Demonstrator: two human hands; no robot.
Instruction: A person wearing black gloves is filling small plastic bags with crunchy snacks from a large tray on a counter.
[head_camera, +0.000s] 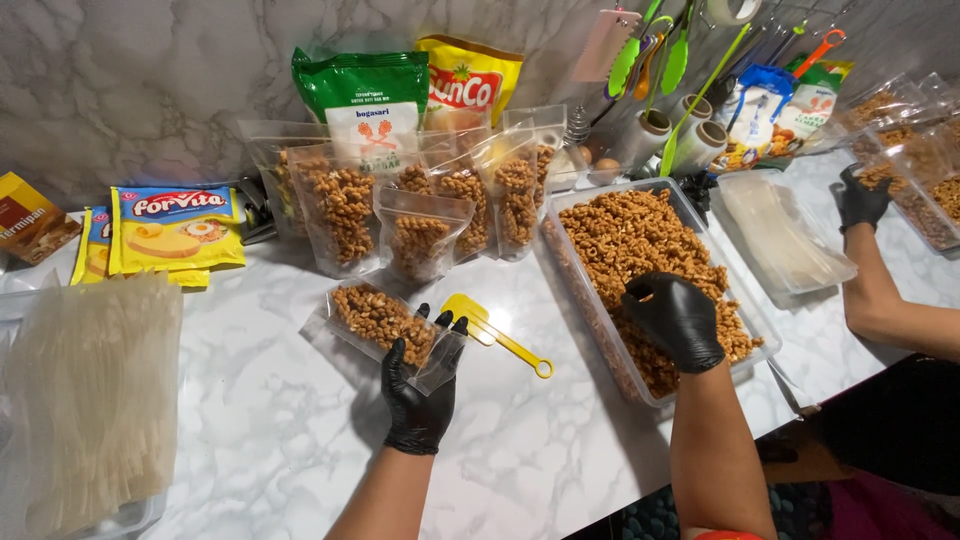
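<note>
left hand grasps snack pouch; right hand pinches snacks over tub's near edge.

A: Lighting? Bright, even, from overhead. White marble tabletop well lit, nothing blown out.
B: Shadows?
A: Soft, short one under the left hand and its clear pouch. Mild glare on the standing pouches.
B: Sharpness?
A: Centre crisp. Wide-angle bend at the edges; stacked plastic sheets at far left look stretched and slightly soft.
</note>
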